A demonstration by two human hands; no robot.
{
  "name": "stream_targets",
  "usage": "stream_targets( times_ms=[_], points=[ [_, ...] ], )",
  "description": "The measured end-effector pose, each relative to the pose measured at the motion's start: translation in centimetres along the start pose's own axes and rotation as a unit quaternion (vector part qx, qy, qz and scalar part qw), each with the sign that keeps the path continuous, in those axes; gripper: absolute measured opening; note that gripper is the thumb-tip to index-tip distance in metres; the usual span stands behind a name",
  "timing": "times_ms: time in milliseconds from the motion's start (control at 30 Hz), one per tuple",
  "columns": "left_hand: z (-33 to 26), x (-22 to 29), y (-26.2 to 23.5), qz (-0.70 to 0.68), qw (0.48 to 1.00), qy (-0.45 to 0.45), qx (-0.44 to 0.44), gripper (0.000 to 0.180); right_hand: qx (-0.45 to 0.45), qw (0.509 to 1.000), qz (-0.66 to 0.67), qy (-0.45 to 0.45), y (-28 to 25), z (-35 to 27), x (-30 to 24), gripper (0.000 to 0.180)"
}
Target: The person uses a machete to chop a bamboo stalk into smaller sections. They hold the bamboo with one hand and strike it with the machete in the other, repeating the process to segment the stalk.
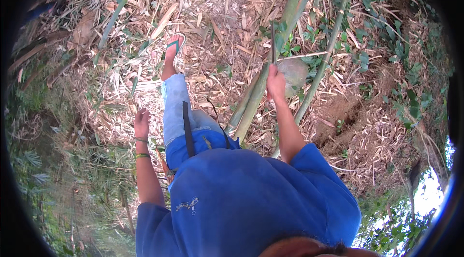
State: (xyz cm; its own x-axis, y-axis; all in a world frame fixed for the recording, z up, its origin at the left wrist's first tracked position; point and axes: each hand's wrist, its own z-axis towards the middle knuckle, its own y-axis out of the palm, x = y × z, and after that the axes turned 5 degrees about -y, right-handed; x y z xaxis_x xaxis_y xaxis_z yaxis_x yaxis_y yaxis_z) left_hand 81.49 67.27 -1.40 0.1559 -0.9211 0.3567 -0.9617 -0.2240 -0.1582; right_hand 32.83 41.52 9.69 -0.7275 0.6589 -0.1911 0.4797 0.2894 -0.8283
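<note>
Seen from above, a person in a blue shirt (241,199) and light jeans (176,107) stands on ground covered with dry leaves (212,20). The right hand (275,84), just right of the frame's centre, is clenched around the handle of a thin dark blade (273,42) that points up toward the top of the frame. This blade lies against the green bamboo stalks (295,5), which run from the middle of the frame up to the upper right; the hand sits right beside the thickest stalk. A grey stone (294,73) lies just right of the hand, between the stalks. The left hand (141,122), at centre left, hangs free beside the leg, loosely curled and holding nothing, with green bands at its wrist (142,148). One foot in a green sandal (174,44) is stretched forward toward the upper middle of the frame. A dark strap (186,129) runs down the thigh. Low green plants (386,44) fill the right side.
</note>
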Motion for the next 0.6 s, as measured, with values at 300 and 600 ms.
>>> stream_targets(
  times_ms=[300, 600],
  points=[
    [1.2, 1.6, 0.8, 0.016, 1.000, 0.002, -0.011, 0.038, -0.071, 0.971, -0.224, -0.051, 4.1, 2.0, 8.8, 0.060],
    [1.5, 0.0, 0.8, 0.040, 0.996, 0.086, -0.003, 0.032, 0.063, 0.979, -0.154, -0.119, 4.3, 2.1, 5.5, 0.055]
  ],
)
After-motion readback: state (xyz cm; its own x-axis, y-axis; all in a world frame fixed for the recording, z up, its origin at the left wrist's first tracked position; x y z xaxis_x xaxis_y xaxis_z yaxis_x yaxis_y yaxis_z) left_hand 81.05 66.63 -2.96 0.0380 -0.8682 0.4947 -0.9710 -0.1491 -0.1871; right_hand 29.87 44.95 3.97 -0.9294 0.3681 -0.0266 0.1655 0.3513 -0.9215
